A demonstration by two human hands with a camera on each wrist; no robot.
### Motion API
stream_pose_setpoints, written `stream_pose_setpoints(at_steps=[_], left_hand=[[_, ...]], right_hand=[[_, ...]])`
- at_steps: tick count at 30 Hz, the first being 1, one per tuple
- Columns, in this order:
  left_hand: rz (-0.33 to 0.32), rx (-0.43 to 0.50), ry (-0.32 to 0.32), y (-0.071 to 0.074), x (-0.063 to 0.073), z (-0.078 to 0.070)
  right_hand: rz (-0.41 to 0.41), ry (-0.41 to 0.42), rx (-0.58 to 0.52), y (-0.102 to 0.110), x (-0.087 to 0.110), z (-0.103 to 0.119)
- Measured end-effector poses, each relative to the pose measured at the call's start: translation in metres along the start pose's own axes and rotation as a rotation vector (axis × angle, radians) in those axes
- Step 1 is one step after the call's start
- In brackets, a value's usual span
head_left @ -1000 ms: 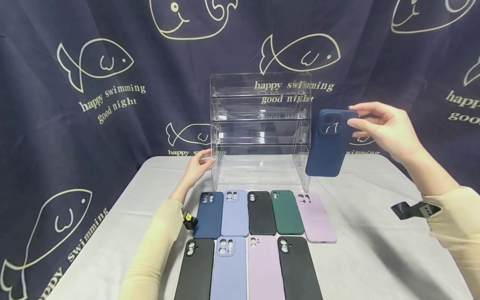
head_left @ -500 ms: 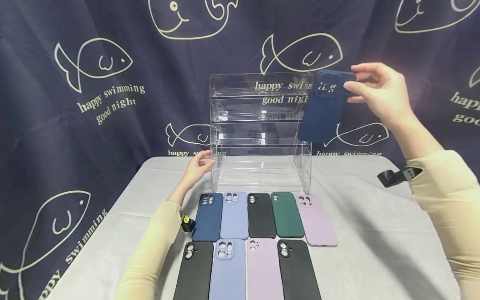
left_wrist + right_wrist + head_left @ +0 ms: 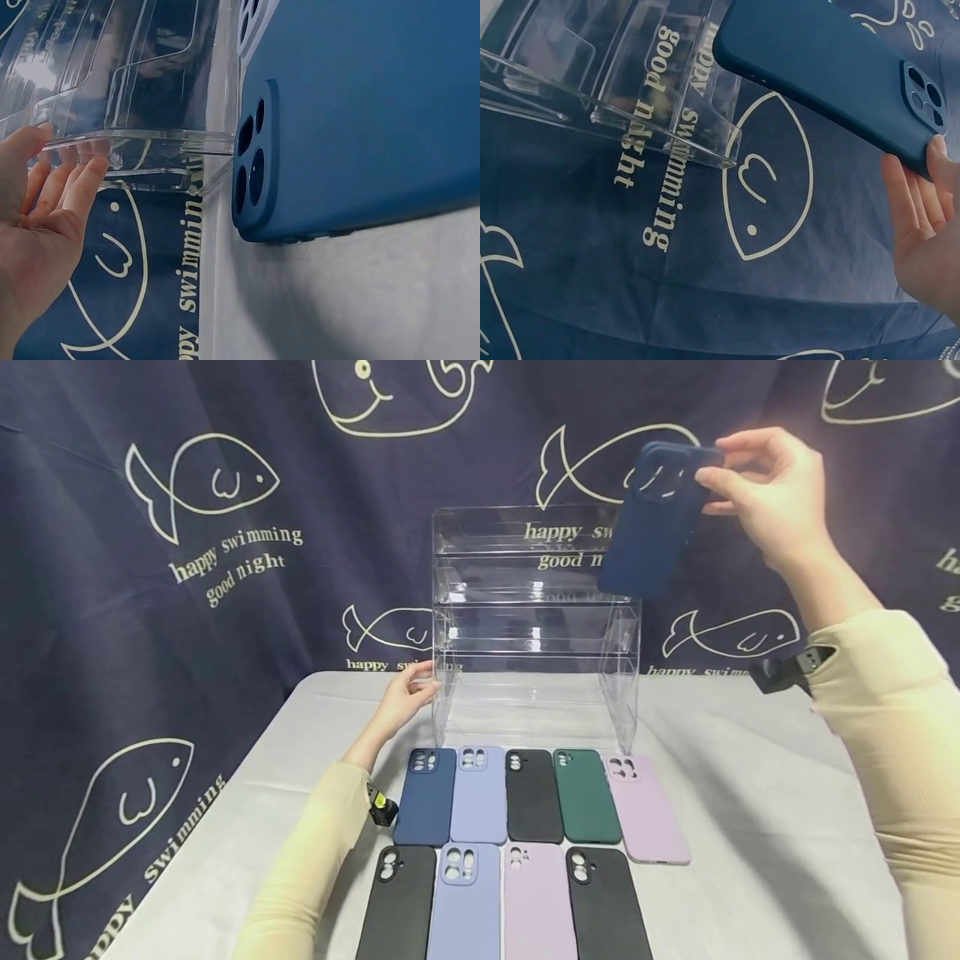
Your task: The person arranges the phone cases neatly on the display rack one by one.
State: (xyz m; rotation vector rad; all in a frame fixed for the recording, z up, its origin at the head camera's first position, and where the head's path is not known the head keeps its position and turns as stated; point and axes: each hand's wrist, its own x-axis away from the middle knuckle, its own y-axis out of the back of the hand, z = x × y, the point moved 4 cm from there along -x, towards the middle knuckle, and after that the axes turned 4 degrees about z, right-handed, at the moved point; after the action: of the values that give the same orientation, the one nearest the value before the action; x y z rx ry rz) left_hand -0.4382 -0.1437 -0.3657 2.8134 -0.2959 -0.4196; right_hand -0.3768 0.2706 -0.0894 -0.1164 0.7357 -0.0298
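A clear acrylic display rack (image 3: pixel 536 693) with several tiers stands on the table. At its left side my left hand (image 3: pixel 405 700) holds the edge, and in the left wrist view the thumb and fingers (image 3: pixel 88 184) lie about the clear panel. My right hand (image 3: pixel 780 497) pinches a dark blue phone case (image 3: pixel 648 543) by its upper right corner, beside the camera cutout. The case hangs tilted, its lower end overlapping the rack's upper right corner in the head view. In the right wrist view the case (image 3: pixel 817 71) shows its back, above the rack's corner.
Before the rack lie two rows of phone cases: a dark blue case (image 3: pixel 426 797), a light blue case (image 3: pixel 478 797), a green case (image 3: pixel 588 797), a lilac case (image 3: pixel 647 810) and several more. Behind the table (image 3: pixel 750 827) hangs a navy fish-print curtain (image 3: pixel 360 527).
My right hand has raised the dark blue phone case from beside the rack to about its top level, tilting it more. The left hand has stayed at the rack's side.
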Motion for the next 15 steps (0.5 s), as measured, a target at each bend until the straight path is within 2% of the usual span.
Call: stream_pose_setpoints(at_steps=[15], left_hand=[[-0.008, -0.037, -0.017, -0.001, -0.002, 0.004]], right_hand=[[-0.138, 0.015, 0.152, -0.017, -0.038, -0.014]])
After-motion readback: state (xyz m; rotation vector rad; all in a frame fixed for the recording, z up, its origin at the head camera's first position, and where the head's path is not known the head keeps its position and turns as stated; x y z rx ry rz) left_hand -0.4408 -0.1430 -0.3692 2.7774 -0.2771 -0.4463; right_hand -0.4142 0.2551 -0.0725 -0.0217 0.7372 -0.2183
